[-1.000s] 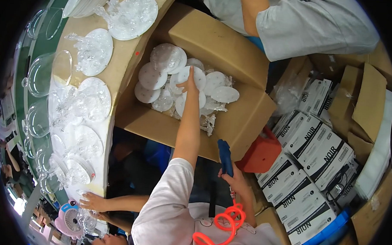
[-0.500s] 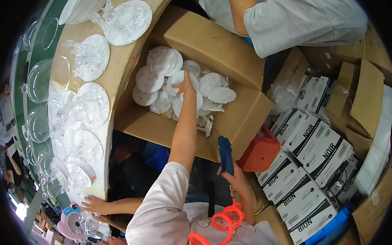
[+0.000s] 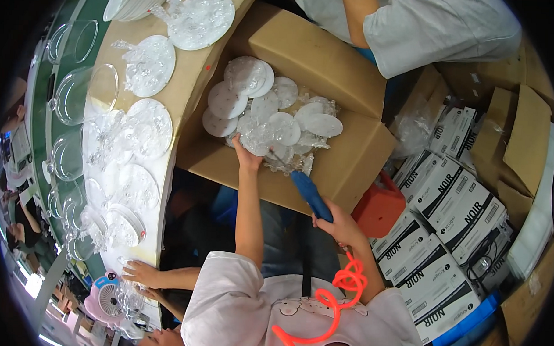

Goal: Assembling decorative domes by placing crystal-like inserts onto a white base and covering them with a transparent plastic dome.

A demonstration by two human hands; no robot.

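Clear plastic discs (image 3: 273,115) lying heaped inside open cardboard box (image 3: 330,59). Left hand (image 3: 246,156), a moment ago deeper among them, now back at near edge, fingers curled on one piece. Right hand (image 3: 342,224) gripping blue tool (image 3: 310,193), now lowered with tip touching heap.

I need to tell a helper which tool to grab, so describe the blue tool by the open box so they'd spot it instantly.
Start at the big open cardboard box full of round clear plastic discs. At its near edge, the right hand grips a blue handled tool whose thin metal tip points into the discs. It is the only blue, stick-shaped thing there, with an orange coiled hose trailing below the hand.
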